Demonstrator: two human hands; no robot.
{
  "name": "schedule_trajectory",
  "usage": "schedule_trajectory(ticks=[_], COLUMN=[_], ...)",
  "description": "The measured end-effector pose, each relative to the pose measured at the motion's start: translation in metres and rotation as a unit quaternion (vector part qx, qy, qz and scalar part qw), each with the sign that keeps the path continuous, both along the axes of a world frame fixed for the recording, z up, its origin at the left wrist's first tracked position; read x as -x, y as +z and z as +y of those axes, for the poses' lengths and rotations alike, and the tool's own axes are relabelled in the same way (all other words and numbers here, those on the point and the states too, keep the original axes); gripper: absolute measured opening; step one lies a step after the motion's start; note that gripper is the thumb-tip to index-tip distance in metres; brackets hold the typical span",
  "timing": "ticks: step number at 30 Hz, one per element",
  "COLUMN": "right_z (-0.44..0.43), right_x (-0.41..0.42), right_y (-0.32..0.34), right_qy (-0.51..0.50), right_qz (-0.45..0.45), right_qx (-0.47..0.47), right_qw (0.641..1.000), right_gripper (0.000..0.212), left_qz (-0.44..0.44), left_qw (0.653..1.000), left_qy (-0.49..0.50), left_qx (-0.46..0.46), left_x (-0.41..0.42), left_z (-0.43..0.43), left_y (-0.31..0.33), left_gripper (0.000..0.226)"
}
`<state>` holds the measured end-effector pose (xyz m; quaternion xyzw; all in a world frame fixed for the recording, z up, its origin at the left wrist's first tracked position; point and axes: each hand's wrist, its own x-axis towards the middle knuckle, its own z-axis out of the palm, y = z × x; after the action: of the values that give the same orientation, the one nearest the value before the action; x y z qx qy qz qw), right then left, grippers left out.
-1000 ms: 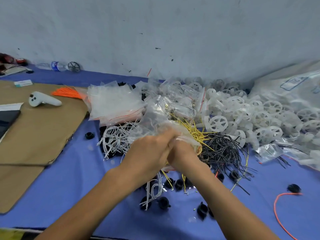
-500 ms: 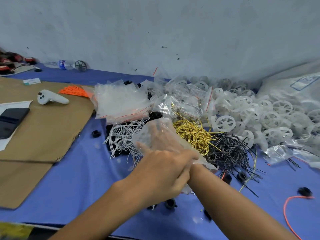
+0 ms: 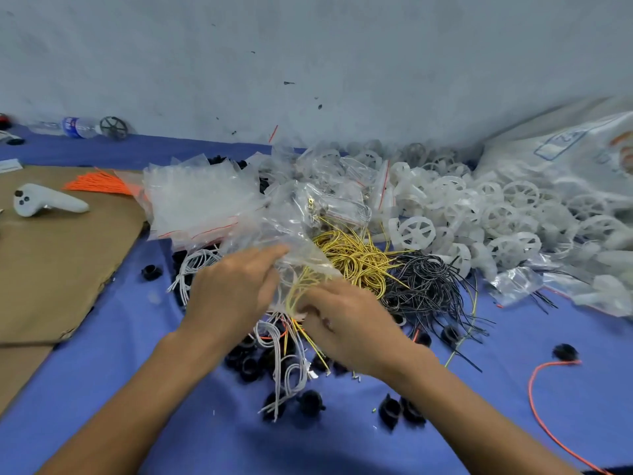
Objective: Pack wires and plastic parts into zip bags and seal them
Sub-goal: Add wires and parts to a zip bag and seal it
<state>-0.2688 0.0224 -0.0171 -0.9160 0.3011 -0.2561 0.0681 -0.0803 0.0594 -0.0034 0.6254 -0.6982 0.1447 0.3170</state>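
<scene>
Behind the zip bag (image 3: 298, 234), yellow wires (image 3: 354, 257)

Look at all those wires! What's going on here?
A person is packing wires into a clear zip bag over a blue table. The right hand grips the bag's lower end, where yellow and white wire ends stick out, so it is not sealed yet. The left hand is on the bag's side; its grip is too blurred to tell. Piles of yellow wires, black wires and white plastic wheels lie nearby.
</scene>
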Motion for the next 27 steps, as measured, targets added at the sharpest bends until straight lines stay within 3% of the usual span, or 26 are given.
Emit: schedule_trajectory(ticks=[2,4,6,9,11,14,17,20,24,27], right_z=[-0.013,-0.044,-0.078,-0.104,-0.11,-0.115,-0.115,-0.107,-0.087,-0.074], right_x=[0.022,0.038,0.041,0.026,0.014,0.011,0.025,0.056,0.093,0.103], right_y=[-0.001,0.0,-0.004,-0.016,-0.021,-0.016,-0.005,0.013,0.034,0.04], right_qy=[-0.106,-0.215,-0.265,-0.241,-0.242,-0.258,-0.277,-0.261,-0.195,-0.158], right_qz=[-0.095,-0.123,-0.017,0.161,0.189,0.162,0.069,-0.082,-0.358,-0.424], right_qx=[0.023,-0.044,-0.089,-0.075,-0.036,0.011,0.0,-0.097,-0.21,-0.255], right_qw=[0.989,0.968,0.96,0.954,0.951,0.953,0.958,0.957,0.889,0.855], right_gripper=[0.02,0.021,0.025,0.035,0.027,0.015,0.016,0.014,0.013,0.016], left_qz=[0.035,0.075,0.105,0.112,0.107,0.106,0.109,0.112,0.105,0.093], left_qw=[0.999,0.996,0.992,0.991,0.991,0.991,0.99,0.989,0.988,0.988], left_qy=[0.019,0.036,0.042,0.044,0.049,0.05,0.052,0.035,0.013,0.006], left_qx=[-0.01,-0.028,-0.046,-0.057,-0.059,-0.064,-0.075,-0.086,-0.108,-0.119], left_x=[-0.007,-0.011,-0.012,-0.01,-0.009,-0.009,-0.01,-0.009,-0.003,0.004], left_z=[-0.004,-0.006,-0.009,-0.012,-0.012,-0.01,-0.009,-0.009,-0.013,-0.018], left_y=[-0.001,-0.001,0.0,0.003,0.005,0.008,0.009,0.01,0.009,0.005], left_gripper=[0.037,0.037,0.034,0.029,0.029,0.028,0.027,0.028,0.033,0.036])
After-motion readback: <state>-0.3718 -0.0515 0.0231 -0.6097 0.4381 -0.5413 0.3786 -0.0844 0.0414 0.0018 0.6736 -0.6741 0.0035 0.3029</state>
